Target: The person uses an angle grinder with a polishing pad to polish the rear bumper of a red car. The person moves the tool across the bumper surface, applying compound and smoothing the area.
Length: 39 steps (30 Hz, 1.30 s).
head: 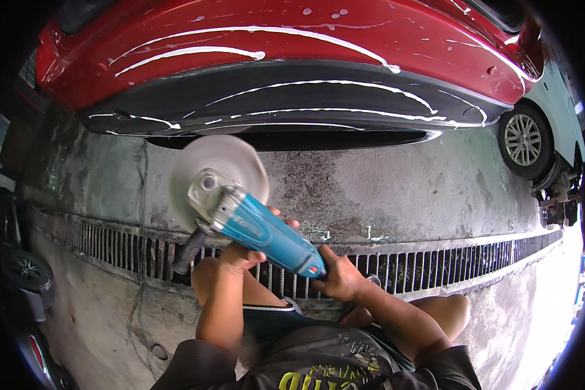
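With both hands I hold a teal electric polisher (268, 234) at a slant in front of my knees. My left hand (243, 257) cups its body from below, fingertips showing on the far side. At the rear end, my right hand (339, 273) is wrapped around the handle. A pale round polishing pad (246, 158) at the head faces away from me; its blurred edge lies just below the bumper in the picture. Black side handle (190, 251) juts out, with neither hand on it. White streaks of compound (273, 30) cross the red car bumper (321, 46) and its dark lower trim (282, 100).
A metal drain grate (419, 268) runs across the concrete floor (395, 195) beneath me. On the left, a cable (142, 209) trails over the floor. A pale car's wheel (524, 139) stands at right, and another wheel (28, 269) is at far left.
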Tool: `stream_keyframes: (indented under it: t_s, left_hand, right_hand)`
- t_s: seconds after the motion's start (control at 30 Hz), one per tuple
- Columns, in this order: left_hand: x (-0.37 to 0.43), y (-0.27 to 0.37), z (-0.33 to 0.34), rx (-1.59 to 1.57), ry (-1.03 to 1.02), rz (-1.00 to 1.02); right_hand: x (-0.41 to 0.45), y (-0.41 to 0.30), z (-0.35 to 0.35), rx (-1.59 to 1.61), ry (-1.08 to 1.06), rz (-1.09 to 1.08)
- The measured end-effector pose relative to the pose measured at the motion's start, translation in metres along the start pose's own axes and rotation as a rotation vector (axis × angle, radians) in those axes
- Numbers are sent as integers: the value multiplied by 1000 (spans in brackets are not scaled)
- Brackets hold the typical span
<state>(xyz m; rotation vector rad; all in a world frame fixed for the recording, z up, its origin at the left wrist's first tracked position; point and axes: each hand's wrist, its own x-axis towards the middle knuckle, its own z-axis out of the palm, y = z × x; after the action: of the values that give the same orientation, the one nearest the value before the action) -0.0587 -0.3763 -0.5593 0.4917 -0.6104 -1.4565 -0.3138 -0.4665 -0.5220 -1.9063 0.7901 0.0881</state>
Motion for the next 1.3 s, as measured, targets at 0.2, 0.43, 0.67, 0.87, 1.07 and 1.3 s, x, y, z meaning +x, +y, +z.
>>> stream_keyframes:
  t_s: [0.2, 0.43, 0.67, 0.87, 1.07, 1.3]
  left_hand:
    - [2, -6, -11, -19, -27, 33]
    - [33, -104, 29, -103, -98, -213]
    - [18, -76, 11, -118, -28, -101]
    - [-17, -3, -33, -175, 120, 190]
    - [-34, 45, -62, -153, 199, 340]
    - [-3, -6, -17, -143, 104, 149]
  right_hand:
    - [6, 2, -8, -75, 1, -50]
    - [-63, 123, -3, 23, 334, -90]
    - [-37, 75, -2, -64, 251, 19]
    - [40, -23, 20, -130, -7, -14]
    - [76, -82, 35, -79, -53, -84]
    - [19, -23, 1, -135, 74, 14]
